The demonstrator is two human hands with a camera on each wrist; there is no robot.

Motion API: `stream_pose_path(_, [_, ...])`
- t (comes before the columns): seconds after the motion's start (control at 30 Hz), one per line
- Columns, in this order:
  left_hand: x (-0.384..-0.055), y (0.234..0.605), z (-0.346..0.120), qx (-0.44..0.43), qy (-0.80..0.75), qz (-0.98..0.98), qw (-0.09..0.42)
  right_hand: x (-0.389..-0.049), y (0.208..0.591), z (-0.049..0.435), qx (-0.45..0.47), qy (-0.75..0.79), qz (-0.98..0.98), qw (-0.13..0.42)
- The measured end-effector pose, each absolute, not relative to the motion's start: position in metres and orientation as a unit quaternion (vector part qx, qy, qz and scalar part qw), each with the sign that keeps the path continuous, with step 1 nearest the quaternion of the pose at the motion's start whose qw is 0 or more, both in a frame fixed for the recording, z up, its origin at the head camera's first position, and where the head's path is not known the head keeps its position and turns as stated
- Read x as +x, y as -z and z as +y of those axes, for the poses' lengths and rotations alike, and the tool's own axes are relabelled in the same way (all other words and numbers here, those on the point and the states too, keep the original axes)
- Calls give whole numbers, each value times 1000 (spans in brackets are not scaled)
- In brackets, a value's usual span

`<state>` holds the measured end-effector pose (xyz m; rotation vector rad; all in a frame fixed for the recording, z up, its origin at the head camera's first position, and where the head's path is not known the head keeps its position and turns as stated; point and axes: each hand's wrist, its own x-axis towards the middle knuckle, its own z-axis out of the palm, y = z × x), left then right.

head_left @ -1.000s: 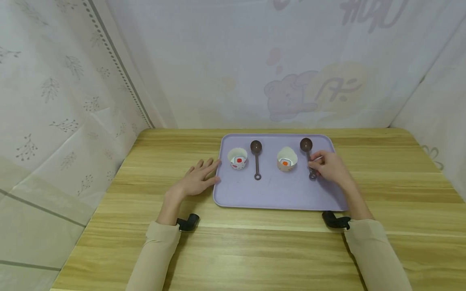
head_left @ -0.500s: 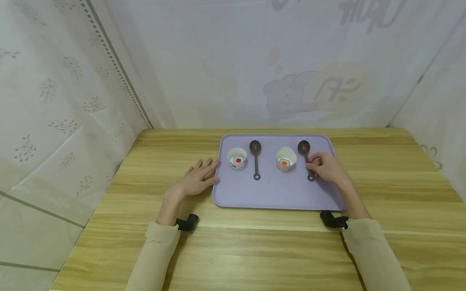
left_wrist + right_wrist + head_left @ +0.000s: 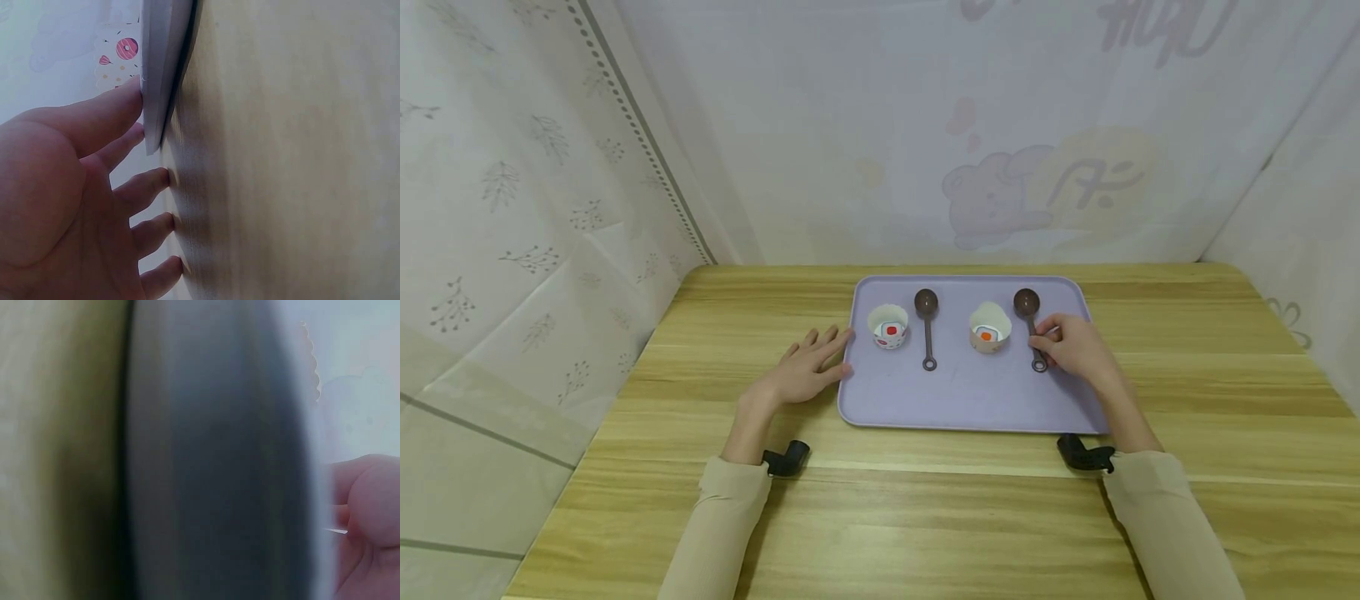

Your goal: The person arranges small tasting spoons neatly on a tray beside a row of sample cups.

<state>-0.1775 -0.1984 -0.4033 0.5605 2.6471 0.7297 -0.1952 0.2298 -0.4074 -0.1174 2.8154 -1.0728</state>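
Observation:
A purple tray (image 3: pixel 917 404) lies on the table. My right hand (image 3: pixel 1075 346) pinches the handle of the right-hand brown measuring spoon (image 3: pixel 1026 302), whose round bowl points to the far edge. In the right wrist view the blurred tray edge hides most of that hand and the spoon. At the tray's left rim rests my left hand (image 3: pixel 797 372), fingers spread; the left wrist view shows thumb and forefinger at the rim (image 3: pixel 161 62) and the other fingertips on the wood. A second brown measuring spoon (image 3: pixel 928 333) lies between two paper baking cups, one with red print (image 3: pixel 889 337), one tan (image 3: pixel 989 339).
Inside each cup a small coloured square shows, red in the left one and orange in the right. The wooden table (image 3: pixel 880 533) reaches back to a printed curtain (image 3: pixel 850 167), with another curtain (image 3: pixel 535 233) along the left side.
My right hand has shifted the right-hand measuring spoon slightly left and stood its handle a little straighter. The left hand stays at the tray's rim.

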Motion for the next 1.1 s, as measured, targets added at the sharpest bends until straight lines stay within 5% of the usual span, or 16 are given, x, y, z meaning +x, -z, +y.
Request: stream_pose_path(1.1, [-175,401,-197,196,-250,933,166,-193,403,232,-41,343,934,86])
